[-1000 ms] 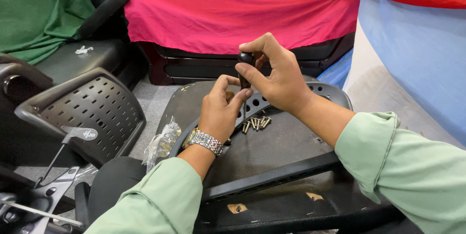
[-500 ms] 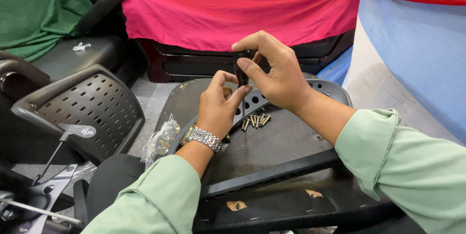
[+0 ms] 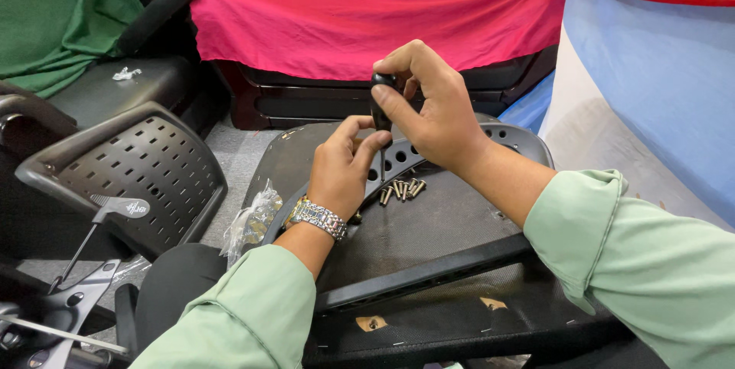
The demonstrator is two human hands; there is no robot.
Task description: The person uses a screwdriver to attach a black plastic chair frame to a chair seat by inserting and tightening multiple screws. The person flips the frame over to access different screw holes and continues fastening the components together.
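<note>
Raised slightly, both hands grip the screwdriver (image 3: pixel 380 120): right hand (image 3: pixel 432 109) atop, left hand (image 3: pixel 344 166) below.

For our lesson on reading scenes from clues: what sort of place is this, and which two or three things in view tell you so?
Probably a workshop where office chairs are assembled or repaired. The right hand holds a screwdriver over an upturned chair seat, loose screws lie on it, and a perforated plastic chair back lies nearby.
</note>
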